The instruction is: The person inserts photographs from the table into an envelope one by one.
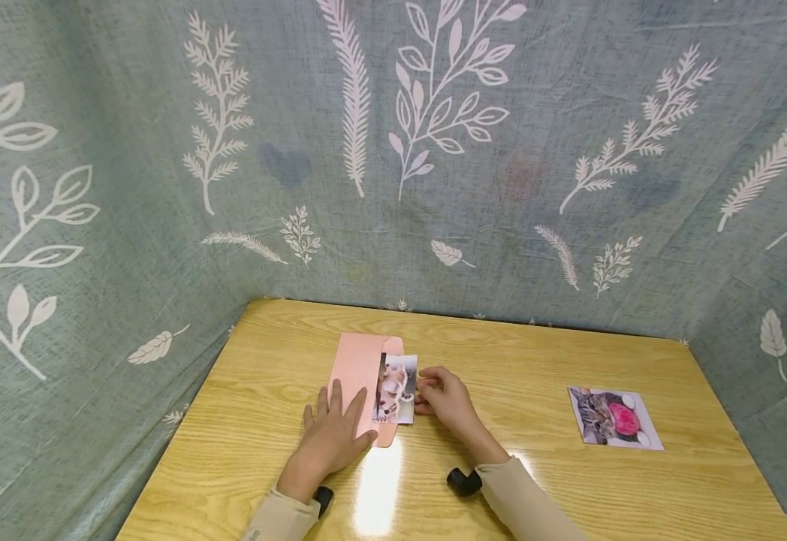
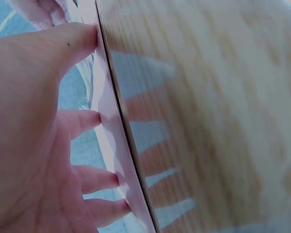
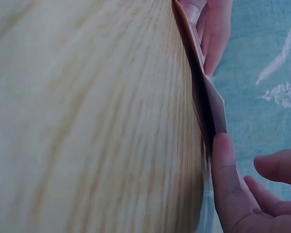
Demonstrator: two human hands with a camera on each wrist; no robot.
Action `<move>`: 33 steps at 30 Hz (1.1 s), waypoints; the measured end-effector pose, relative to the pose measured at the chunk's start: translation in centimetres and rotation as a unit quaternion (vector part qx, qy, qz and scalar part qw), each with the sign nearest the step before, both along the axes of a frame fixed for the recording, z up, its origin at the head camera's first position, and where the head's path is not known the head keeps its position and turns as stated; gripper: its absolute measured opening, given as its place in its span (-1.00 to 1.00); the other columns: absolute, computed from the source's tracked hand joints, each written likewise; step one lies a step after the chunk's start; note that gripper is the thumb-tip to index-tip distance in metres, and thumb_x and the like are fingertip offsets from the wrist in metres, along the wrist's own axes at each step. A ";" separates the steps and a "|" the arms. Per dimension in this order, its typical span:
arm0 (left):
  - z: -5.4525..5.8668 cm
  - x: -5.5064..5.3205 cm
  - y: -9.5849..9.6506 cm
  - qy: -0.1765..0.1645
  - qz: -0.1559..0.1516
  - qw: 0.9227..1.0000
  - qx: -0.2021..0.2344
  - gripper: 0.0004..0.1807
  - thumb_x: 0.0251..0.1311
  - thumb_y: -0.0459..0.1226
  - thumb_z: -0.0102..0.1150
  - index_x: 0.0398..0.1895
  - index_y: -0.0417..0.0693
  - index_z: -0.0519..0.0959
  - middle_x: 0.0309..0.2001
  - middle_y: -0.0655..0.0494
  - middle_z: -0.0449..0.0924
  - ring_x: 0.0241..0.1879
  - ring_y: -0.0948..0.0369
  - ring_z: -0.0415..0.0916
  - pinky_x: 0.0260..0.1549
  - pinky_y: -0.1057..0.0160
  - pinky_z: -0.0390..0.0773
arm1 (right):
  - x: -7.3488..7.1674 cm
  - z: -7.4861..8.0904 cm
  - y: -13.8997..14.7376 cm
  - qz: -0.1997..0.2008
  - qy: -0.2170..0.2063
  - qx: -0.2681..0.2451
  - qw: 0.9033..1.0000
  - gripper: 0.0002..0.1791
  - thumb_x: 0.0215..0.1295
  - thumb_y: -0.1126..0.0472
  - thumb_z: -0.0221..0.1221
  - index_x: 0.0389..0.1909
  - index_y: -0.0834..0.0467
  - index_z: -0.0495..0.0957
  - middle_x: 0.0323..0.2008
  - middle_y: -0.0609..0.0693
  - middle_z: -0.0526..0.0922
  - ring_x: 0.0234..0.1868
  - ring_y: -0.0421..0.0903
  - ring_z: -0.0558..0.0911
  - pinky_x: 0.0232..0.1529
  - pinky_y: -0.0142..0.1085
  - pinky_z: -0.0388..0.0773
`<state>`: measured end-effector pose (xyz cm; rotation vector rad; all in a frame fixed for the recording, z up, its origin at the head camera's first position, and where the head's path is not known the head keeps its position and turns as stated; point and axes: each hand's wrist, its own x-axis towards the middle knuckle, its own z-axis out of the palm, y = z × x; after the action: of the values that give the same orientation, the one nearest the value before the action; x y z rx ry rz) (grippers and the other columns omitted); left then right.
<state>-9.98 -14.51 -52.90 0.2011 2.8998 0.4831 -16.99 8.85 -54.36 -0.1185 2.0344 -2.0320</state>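
Note:
A pink envelope (image 1: 355, 361) lies on the wooden table with its flap side to the right. Spread over the envelope's lower part, my left hand (image 1: 333, 432) presses it down; in the left wrist view the fingertips (image 2: 121, 206) touch the pink paper. A photo card of a pale animal (image 1: 396, 387) sits partly inside the envelope's opening, its right part sticking out over the flap. My right hand (image 1: 449, 402) is at the card's outer edge. One extended finger (image 3: 224, 150) touches that edge in the right wrist view, while the other fingers stand apart from it.
Another photo card, with a tabby cat and a pink round shape (image 1: 615, 418), lies farther right on the table (image 1: 502, 361). Grey-green cloth with white leaf prints (image 1: 434, 248) hangs behind and along both sides of the table.

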 end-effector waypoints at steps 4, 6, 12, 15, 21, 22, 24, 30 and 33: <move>0.0 0.0 -0.1 -0.002 0.000 1.000 -0.002 -0.14 0.32 0.19 0.14 0.58 0.10 0.14 0.53 -0.42 -0.19 0.48 -0.38 -0.25 0.25 -0.49 -0.12 | 0.1 -0.1 0.0 -0.005 -0.009 -0.003 1.000 -0.66 0.45 0.45 0.07 0.18 0.50 0.40 -0.09 0.41 0.57 -0.21 0.20 0.68 -0.22 -0.01 0.68; 0.0 0.0 0.0 -0.004 0.001 1.000 0.000 -0.14 0.32 0.19 0.14 0.59 0.10 0.14 0.53 -0.42 -0.19 0.48 -0.38 -0.26 0.26 -0.49 -0.12 | 0.1 -0.2 0.1 -0.004 -0.009 -0.003 1.000 -0.68 0.45 0.45 0.07 0.16 0.48 0.41 -0.11 0.39 0.60 -0.24 0.16 0.69 -0.24 -0.05 0.69; 0.0 0.1 0.0 -0.005 0.003 1.000 0.003 -0.14 0.32 0.19 0.14 0.58 0.09 0.14 0.53 -0.43 -0.20 0.48 -0.38 -0.26 0.26 -0.49 -0.13 | 0.4 0.0 0.2 0.015 -0.001 -0.016 1.000 -0.68 0.47 0.45 0.03 0.17 0.50 0.38 -0.09 0.41 0.62 -0.24 0.19 0.71 -0.24 -0.05 0.69; 0.0 0.0 0.0 -0.004 0.004 1.000 0.002 -0.14 0.32 0.19 0.14 0.58 0.09 0.15 0.53 -0.43 -0.19 0.48 -0.39 -0.26 0.26 -0.49 -0.13 | 0.3 0.1 0.1 0.020 -0.004 -0.025 0.999 -0.68 0.46 0.47 0.01 0.17 0.51 0.37 -0.08 0.44 0.61 -0.22 0.23 0.71 -0.20 -0.01 0.68; -0.2 0.0 0.0 -0.006 0.005 1.000 0.003 -0.14 0.31 0.19 0.15 0.58 0.10 0.15 0.53 -0.43 -0.20 0.48 -0.38 -0.26 0.26 -0.49 -0.13 | 0.3 0.0 -0.2 0.025 -0.009 -0.033 0.999 -0.67 0.48 0.45 0.01 0.18 0.52 0.35 -0.05 0.50 0.59 -0.15 0.32 0.68 -0.12 0.05 0.65; -0.2 0.0 0.1 -0.006 0.005 1.000 0.005 -0.14 0.31 0.19 0.15 0.58 0.11 0.15 0.53 -0.42 -0.20 0.48 -0.38 -0.27 0.26 -0.49 -0.13 | 0.3 0.0 -0.3 0.025 -0.009 -0.034 0.999 -0.67 0.49 0.44 0.02 0.18 0.52 0.36 -0.04 0.49 0.59 -0.14 0.31 0.68 -0.12 0.03 0.65; -0.2 0.0 0.1 -0.006 0.006 1.000 0.005 -0.14 0.31 0.19 0.15 0.58 0.11 0.15 0.53 -0.42 -0.20 0.48 -0.38 -0.27 0.26 -0.49 -0.13 | 0.3 0.0 -0.4 0.029 -0.007 -0.035 0.999 -0.68 0.49 0.43 0.02 0.17 0.53 0.37 -0.04 0.50 0.59 -0.13 0.31 0.68 -0.11 0.03 0.65; 0.0 0.1 0.0 -0.001 0.004 1.000 0.002 -0.15 0.31 0.18 0.15 0.58 0.09 0.16 0.53 -0.43 -0.18 0.47 -0.39 -0.25 0.25 -0.49 -0.12 | 0.2 0.1 -1.0 0.037 0.005 -0.025 0.999 -0.70 0.49 0.42 0.03 0.14 0.51 0.41 -0.06 0.47 0.61 -0.13 0.27 0.69 -0.11 -0.05 0.66; 0.1 0.1 0.1 0.001 0.005 1.000 0.004 -0.15 0.31 0.18 0.16 0.58 0.09 0.16 0.52 -0.43 -0.18 0.47 -0.39 -0.25 0.26 -0.49 -0.12 | 0.1 0.2 -1.2 0.041 0.008 -0.016 0.999 -0.70 0.48 0.43 0.02 0.13 0.50 0.42 -0.07 0.44 0.62 -0.14 0.26 0.70 -0.12 -0.09 0.66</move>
<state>-9.92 -14.41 -52.77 0.1899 2.9029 0.4975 -16.92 7.64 -54.20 -0.2209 1.9734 -2.0202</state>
